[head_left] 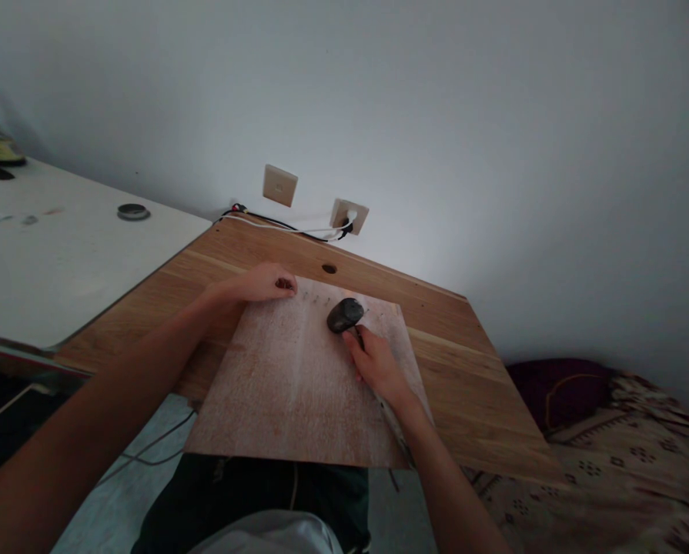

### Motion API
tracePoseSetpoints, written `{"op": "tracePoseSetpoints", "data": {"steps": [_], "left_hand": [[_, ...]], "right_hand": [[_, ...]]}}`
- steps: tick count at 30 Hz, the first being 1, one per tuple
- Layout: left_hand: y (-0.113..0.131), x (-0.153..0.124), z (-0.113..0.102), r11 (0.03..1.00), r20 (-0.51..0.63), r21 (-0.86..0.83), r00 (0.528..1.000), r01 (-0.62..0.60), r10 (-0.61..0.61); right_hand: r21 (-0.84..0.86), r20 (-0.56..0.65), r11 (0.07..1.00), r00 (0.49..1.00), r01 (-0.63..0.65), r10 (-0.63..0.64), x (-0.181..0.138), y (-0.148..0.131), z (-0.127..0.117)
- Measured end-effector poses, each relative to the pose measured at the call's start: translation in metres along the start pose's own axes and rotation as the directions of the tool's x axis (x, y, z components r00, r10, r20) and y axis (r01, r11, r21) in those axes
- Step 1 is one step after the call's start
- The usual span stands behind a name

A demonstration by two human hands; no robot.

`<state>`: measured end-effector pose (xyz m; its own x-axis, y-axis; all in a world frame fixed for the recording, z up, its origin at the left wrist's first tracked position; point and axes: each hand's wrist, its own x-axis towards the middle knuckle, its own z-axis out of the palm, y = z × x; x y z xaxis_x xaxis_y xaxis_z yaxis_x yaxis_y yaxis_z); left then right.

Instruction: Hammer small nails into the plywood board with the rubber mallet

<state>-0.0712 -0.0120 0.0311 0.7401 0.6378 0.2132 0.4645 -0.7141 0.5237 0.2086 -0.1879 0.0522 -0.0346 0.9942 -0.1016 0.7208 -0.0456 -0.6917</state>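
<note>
A thin reddish-brown wooden board (pixel 298 385) lies on a wooden desk (pixel 465 369) and overhangs its front edge toward my lap. My left hand (pixel 260 283) rests on the board's far left corner with its fingers curled, pressing there. My right hand (pixel 372 362) is closed around the handle of a dark hammer (pixel 345 315), whose black head sits on the board near its far edge. A row of small dark marks, perhaps nails (pixel 315 298), runs along that far edge between my two hands.
A white table (pixel 61 246) with a round dark lid (pixel 133 211) stands at the left. Wall sockets (pixel 349 215) with black and white cables (pixel 275 224) sit behind the desk. A patterned bedspread (pixel 610 462) and dark cushion (pixel 557 381) lie at the right. Cables trail on the floor.
</note>
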Motion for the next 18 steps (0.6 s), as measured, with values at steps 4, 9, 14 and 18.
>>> {"op": "tracePoseSetpoints", "data": {"steps": [4, 9, 14, 18], "left_hand": [[0.0017, -0.0005, -0.0015, 1.0, 0.013, 0.017, 1.0, 0.007, -0.007], [0.0045, 0.0007, 0.0002, 0.998, -0.003, 0.058, 1.0, -0.013, 0.013], [0.0051, 0.0009, 0.0025, 0.998, -0.008, 0.057, 1.0, -0.022, 0.023], [0.0035, 0.0, 0.003, 0.999, -0.02, -0.019, 0.999, 0.046, -0.046]], "right_hand": [[-0.002, 0.002, 1.0, 1.0, 0.006, -0.006, 0.0006, 0.0031, 0.0002], [-0.005, 0.004, 1.0, 1.0, 0.011, -0.01, 0.0004, 0.002, -0.0002], [0.001, 0.017, 1.0, 1.0, -0.01, 0.01, -0.0009, -0.0012, -0.0006], [-0.015, 0.023, 1.0, 0.999, -0.028, 0.028, -0.0016, -0.0031, -0.0015]]}}
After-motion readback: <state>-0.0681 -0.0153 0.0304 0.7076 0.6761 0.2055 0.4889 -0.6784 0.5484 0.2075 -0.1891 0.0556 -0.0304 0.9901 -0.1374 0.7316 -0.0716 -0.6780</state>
